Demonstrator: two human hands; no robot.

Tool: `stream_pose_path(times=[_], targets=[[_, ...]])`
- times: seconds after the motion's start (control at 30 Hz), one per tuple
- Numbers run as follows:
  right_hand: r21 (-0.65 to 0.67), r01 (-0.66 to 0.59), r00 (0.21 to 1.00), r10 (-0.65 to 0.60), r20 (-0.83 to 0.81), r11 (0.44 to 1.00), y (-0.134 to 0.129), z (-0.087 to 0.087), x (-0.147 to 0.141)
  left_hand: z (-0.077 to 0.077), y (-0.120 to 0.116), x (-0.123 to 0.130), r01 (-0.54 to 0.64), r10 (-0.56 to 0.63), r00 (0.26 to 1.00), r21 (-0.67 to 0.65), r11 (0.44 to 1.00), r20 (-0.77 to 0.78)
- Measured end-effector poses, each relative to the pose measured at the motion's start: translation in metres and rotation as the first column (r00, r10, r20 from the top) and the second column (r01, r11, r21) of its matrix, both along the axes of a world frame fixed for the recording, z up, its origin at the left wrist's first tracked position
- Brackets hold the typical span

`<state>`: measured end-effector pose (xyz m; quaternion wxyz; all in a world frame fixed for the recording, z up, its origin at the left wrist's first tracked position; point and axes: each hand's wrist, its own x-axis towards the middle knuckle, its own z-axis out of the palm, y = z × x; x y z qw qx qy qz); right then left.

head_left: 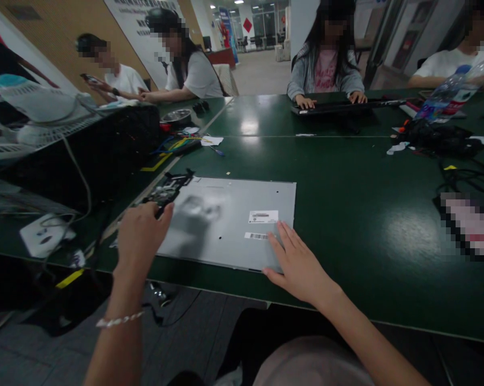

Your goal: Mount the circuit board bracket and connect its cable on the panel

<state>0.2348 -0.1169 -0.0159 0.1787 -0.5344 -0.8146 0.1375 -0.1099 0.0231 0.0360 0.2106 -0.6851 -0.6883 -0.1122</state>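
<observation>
A flat silver-grey panel [221, 212], like the back of an LCD screen, lies on the green table with two white labels on its right half. My left hand [141, 230] is at the panel's left end, thumb and fingers closed on a black part with circuit pieces [170, 187]. This part stands tilted along the panel's left edge, and my hand hides its near portion. Resting with its fingers stretched out, my right hand [300, 262] touches the panel's right side just below the upper label [263, 216]. A bracelet [120, 320] circles my left wrist.
On the left stand a large black box [117, 150] and a white fan-like device [41, 102]. Coloured wires [181, 143] and a metal bowl [176, 116] lie behind. Across the table a person types on a keyboard [326, 106]. Bottles [445, 94] and black cables [438, 136] are at right.
</observation>
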Motion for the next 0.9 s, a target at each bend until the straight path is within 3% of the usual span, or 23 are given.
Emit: stream_pose_path(times=[0.13, 0.23, 0.37, 0.47, 0.6, 0.67, 0.73, 0.8, 0.9], targets=[[0.016, -0.003, 1.0, 0.003, 0.0, 1.0, 0.0, -0.002, -0.005, -0.024, -0.032, 0.044, 0.119, -0.124, 0.991, -0.108, 0.987, -0.042], [0.019, -0.002, 1.0, 0.002, 0.007, 1.0, 0.0, -0.001, -0.005, -0.038, -0.047, 0.069, 0.125, -0.133, 0.99, -0.163, 0.979, -0.037], [0.002, 0.0, 1.0, 0.0, 0.01, 1.0, 0.002, 0.001, -0.004, -0.035, -0.052, 0.077, 0.127, -0.127, 0.992, -0.229, 0.965, 0.015], [0.001, 0.002, 1.0, -0.002, 0.008, 1.0, 0.001, 0.002, -0.004, -0.021, -0.04, 0.055, 0.134, -0.116, 0.989, -0.233, 0.963, 0.091], [0.014, 0.002, 1.0, -0.002, 0.002, 1.0, -0.002, 0.005, -0.005, -0.014, 0.001, -0.004, 0.053, -0.036, 0.979, -0.076, 0.996, 0.201], [0.017, 0.002, 1.0, -0.002, -0.002, 1.0, -0.004, 0.008, -0.004, -0.019, 0.026, -0.036, 0.091, -0.034, 0.965, -0.212, 0.973, 0.259], [0.016, 0.002, 1.0, -0.002, -0.006, 1.0, -0.005, 0.011, -0.001, -0.027, 0.05, -0.062, 0.172, -0.059, 0.954, -0.373, 0.912, 0.294], [0.009, 0.002, 1.0, -0.002, -0.007, 1.0, -0.006, 0.013, 0.001, -0.032, 0.068, -0.082, 0.16, -0.041, 0.96, -0.422, 0.892, 0.276], [-0.002, -0.001, 1.0, 0.001, -0.006, 1.0, -0.005, 0.015, 0.003, -0.029, 0.086, -0.098, 0.123, -0.024, 0.97, -0.405, 0.906, 0.241]])
